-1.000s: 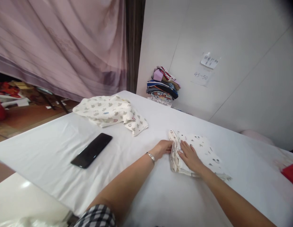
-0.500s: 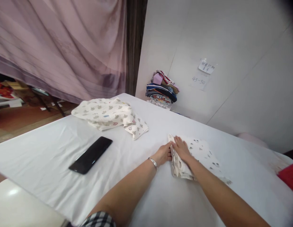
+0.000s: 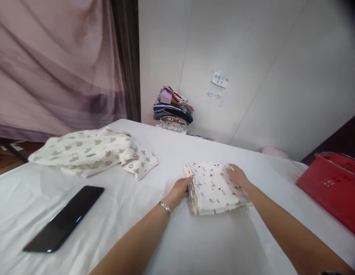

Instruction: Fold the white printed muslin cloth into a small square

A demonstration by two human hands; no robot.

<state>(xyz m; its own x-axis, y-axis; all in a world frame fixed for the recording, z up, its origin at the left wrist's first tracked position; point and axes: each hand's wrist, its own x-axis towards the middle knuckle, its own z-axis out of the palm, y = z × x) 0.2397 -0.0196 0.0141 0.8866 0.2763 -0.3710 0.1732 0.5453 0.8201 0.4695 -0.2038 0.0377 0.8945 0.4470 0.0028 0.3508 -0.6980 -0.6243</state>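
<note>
A folded white cloth with small coloured prints (image 3: 213, 187) lies on the white-covered table, its layered folds showing along the left side. My left hand (image 3: 180, 191) pinches that left edge, thumb on top and the other fingers curled at the side. At the far right edge, my right hand (image 3: 238, 177) is closed around the cloth; some of its fingers are slightly blurred. Farther left, a loose, crumpled white cloth with grey-green motifs (image 3: 88, 149) rests on the table, apart from both hands.
A black phone (image 3: 65, 217) lies on the white tabletop (image 3: 120, 214) at the left. A red basket (image 3: 332, 191) stands at the right. Behind the table's far edge rise stacked folded clothes (image 3: 174, 110), beside a wall (image 3: 252, 49) with paper notes. A pink curtain (image 3: 57, 65) hangs left.
My right hand has moved from the folded cloth's left edge to its far right edge. The cloth's top now shows a different print, lying flatter. The view has turned right, showing more of the red basket.
</note>
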